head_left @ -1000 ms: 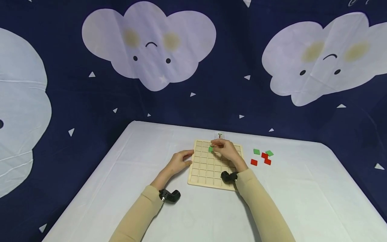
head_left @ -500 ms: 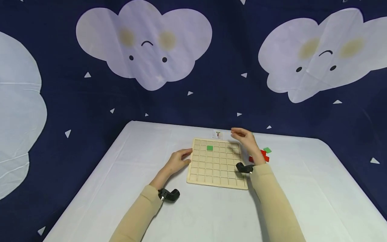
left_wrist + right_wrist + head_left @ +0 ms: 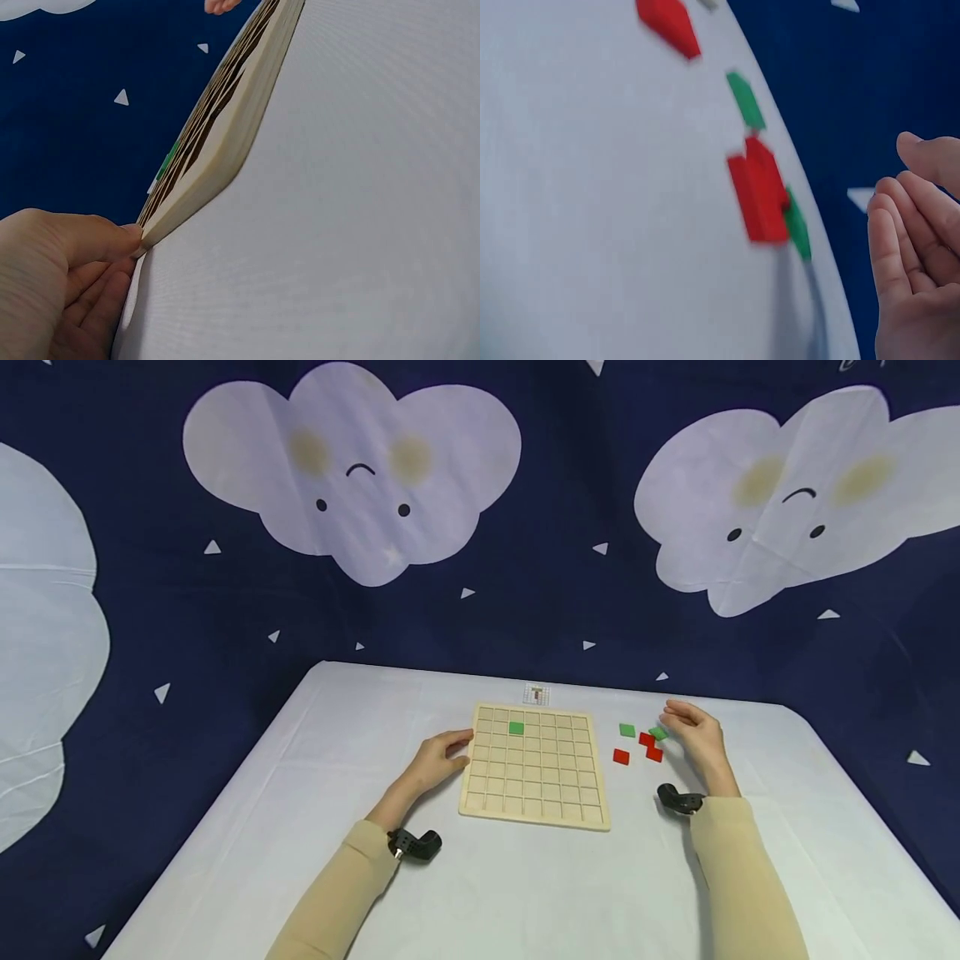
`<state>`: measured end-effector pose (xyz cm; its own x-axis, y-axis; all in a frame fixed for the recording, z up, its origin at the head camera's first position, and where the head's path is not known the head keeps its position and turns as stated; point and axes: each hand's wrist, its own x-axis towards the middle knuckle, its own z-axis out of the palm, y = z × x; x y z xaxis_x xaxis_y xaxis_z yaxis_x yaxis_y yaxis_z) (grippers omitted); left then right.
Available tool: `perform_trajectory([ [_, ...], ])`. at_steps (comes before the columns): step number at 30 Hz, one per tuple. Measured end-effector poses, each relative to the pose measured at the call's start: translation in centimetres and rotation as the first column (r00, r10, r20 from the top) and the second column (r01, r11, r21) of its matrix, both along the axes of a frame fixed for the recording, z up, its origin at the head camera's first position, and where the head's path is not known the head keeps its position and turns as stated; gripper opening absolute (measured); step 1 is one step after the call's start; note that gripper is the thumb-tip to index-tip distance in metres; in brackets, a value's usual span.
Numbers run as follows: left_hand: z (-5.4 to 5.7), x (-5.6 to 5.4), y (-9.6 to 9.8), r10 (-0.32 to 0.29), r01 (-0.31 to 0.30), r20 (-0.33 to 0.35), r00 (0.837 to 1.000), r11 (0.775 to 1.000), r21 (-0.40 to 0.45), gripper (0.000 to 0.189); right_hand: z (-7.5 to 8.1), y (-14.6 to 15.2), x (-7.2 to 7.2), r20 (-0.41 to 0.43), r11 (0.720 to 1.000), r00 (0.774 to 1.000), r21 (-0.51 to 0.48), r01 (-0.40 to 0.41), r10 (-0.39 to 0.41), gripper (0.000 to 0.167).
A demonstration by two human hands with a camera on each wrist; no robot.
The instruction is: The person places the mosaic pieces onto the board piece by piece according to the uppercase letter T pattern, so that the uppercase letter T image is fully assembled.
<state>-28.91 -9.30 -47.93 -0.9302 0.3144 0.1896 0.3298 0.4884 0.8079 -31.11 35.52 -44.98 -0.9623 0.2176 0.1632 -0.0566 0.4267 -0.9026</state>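
My left hand (image 3: 437, 760) rests its thumb and fingertips against the left edge of a square wooden grid board (image 3: 543, 772). In the left wrist view, the thumb (image 3: 112, 238) meets the side of the board (image 3: 217, 169). One green tile (image 3: 516, 728) lies in a cell near the board's far left. Empty and with fingers slightly bent, my right hand (image 3: 696, 735) hovers just right of a loose green tile (image 3: 657, 733). Two red tiles (image 3: 757, 199) overlap beside that green tile. Another green tile (image 3: 627, 730) and a separate red tile (image 3: 621, 757) lie closer to the board.
Beyond the board's far edge lies a small printed card (image 3: 536, 694) with a grid pattern. A white cloth covers the table (image 3: 562, 893). Behind it hangs a dark blue curtain (image 3: 555, 610) with clouds and small triangles.
My right hand has left the green tile on the board, swung right over the loose tiles and now stands at their right side. The left hand stays at the board's edge.
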Motion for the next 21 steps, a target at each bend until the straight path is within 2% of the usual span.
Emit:
perform_trajectory([
  [4,-0.1,0.0,0.0,-0.008,0.008,0.000,1.000,1.000,0.009,0.049,-0.8,0.7,0.4,0.028,0.997,0.999,0.066,0.043,-0.045,0.051],
  [9,-0.1,0.0,-0.1,-0.007,0.007,0.001,1.000,1.000,0.014,0.049,-1.4,0.5,0.7,0.089,0.975,0.995,0.223,0.022,-0.043,0.056],
  [12,-0.1,0.0,-0.1,-0.008,0.008,-0.004,1.000,1.000,0.016,0.049,-1.6,0.2,0.7,0.073,0.958,0.997,0.286,0.014,-0.036,0.052],
  [21,-0.3,-0.1,0.0,-0.008,0.008,-0.011,1.000,1.000,0.027,0.048,-2.5,0.0,0.5,0.014,0.931,0.999,0.364,0.025,-0.032,0.042],
])
